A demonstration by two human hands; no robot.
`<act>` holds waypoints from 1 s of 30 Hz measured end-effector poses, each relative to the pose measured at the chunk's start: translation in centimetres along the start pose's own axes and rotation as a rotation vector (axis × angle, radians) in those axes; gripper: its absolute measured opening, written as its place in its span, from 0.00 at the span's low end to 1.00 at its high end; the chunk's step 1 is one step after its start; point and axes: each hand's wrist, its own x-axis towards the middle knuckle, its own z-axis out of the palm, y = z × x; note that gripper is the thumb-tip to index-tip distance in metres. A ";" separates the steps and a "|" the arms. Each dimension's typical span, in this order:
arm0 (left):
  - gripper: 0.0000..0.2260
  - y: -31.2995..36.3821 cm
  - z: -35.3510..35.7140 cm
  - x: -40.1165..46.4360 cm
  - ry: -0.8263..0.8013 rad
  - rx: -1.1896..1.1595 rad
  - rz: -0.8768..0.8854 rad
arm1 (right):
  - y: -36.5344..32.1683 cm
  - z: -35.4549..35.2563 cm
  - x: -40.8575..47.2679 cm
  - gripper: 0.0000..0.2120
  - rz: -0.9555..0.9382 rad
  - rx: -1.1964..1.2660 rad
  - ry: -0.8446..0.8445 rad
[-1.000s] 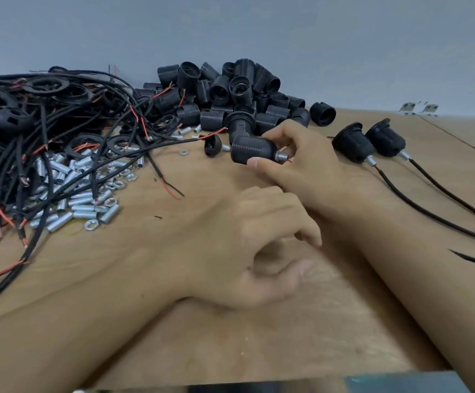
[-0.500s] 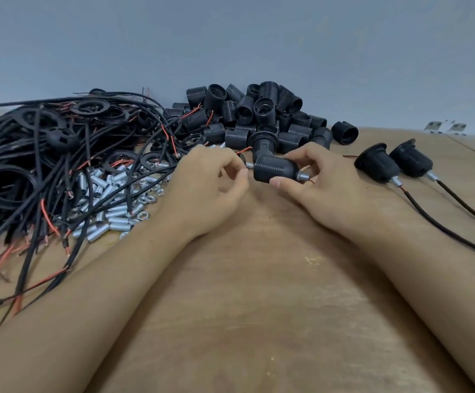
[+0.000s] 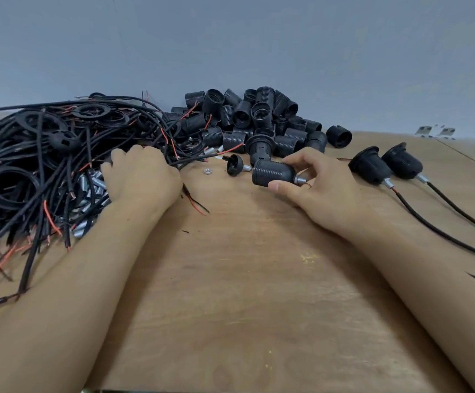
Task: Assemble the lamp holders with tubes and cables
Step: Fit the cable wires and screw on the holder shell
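Left hand [image 3: 142, 177] has swung away from the lamp holder [image 3: 274, 173] onto the cable pile [image 3: 46, 165], knuckles up, fingers hidden, grip unclear | right hand [image 3: 318, 185] thumb and fingers clamp the holder just above the tabletop [image 3: 244, 279] | long axis near level, metal tube [image 3: 301, 180] pointing right.

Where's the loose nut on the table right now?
In the head view the nut lies on the wooden table just left of centre, between the left hand and the small black cap.
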 end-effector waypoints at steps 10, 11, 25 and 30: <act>0.22 -1.3 -0.1 1.0 -0.011 -0.053 -0.046 | -0.1 -0.1 -0.1 0.14 -0.020 -0.003 -0.025; 0.23 -1.3 -0.1 1.0 -0.020 -0.044 -0.051 | 0.0 -0.1 -0.1 0.14 -0.019 0.003 -0.026; 0.18 -1.1 -1.0 1.0 -0.007 -0.116 -0.061 | 0.0 0.0 0.0 0.15 -0.029 0.004 -0.038; 0.17 -0.7 -1.4 0.4 0.109 -0.224 -0.062 | -0.1 -0.1 0.0 0.15 -0.031 -0.005 -0.038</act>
